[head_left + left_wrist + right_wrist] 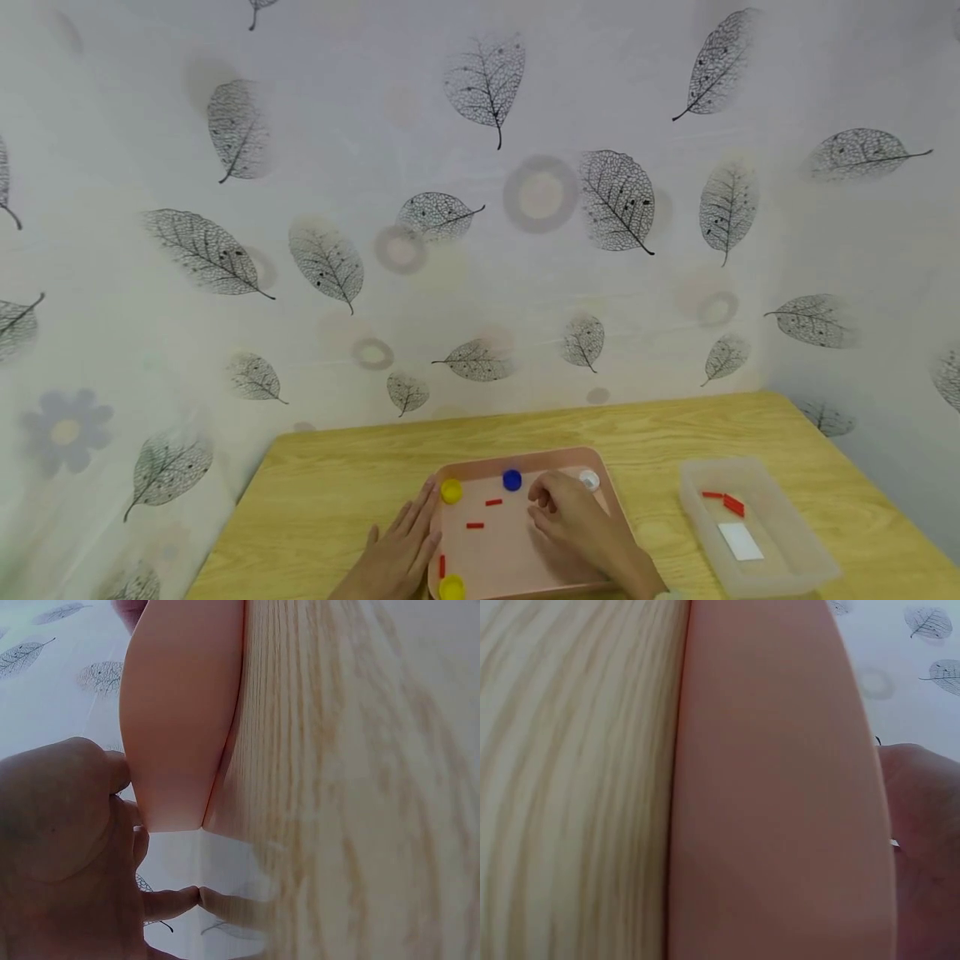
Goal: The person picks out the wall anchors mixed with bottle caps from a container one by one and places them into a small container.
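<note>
A pink tray lies on the table. My left hand rests along its left rim, fingers extended; in the left wrist view, this hand is beside the tray's outer wall. My right hand is over the tray's right part with bent fingers; whether they pinch something is hidden. Inside are a yellow cap at top left, another yellow cap at bottom left, a blue cap and a white cap. Red sticks lie between them.
To the right stands a translucent plastic box holding several red sticks and a white rectangular piece. The wooden table meets leaf-patterned walls at the back and sides.
</note>
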Available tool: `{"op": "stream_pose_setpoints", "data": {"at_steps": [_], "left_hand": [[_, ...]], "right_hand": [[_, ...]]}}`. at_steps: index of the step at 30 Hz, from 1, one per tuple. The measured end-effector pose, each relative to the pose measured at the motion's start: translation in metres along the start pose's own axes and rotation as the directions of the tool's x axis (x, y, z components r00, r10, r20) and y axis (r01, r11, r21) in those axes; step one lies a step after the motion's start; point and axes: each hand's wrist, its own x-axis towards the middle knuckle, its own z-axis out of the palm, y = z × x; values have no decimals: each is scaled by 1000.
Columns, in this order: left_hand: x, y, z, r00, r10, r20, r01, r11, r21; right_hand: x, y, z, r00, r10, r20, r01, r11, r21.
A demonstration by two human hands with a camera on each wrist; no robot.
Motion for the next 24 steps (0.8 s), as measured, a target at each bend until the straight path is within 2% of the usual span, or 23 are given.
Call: {"op": "stream_pose_setpoints", "data": {"at_steps": [6,8,11,16,19,24], "left_hand": [[2,0,0,1000,-1,23,1,1000,-8],[2,0,-1,1000,-11,12,11,1000,-27],[2,0,0,1000,-24,-10,23,999,-46],[1,0,0,1000,6,-22,-7,1000,-14],[2,0,0,999,-11,-36,9,999,-43],[4,-1,1,999,-21,-37,20,999,-51]], "right_hand": [[11,-2,12,999,7,43,-8,999,34],[15,-3,16,998,13,65,-15,999,31],[20,-4,21,996,0,87,-1,1000,8],[26,-9,27,992,25,124,-22,999,-25],[28,-10,29,987,57,149,-52,998,-37],[32,-7,35,984,63,169,-48,995,-92]]}}
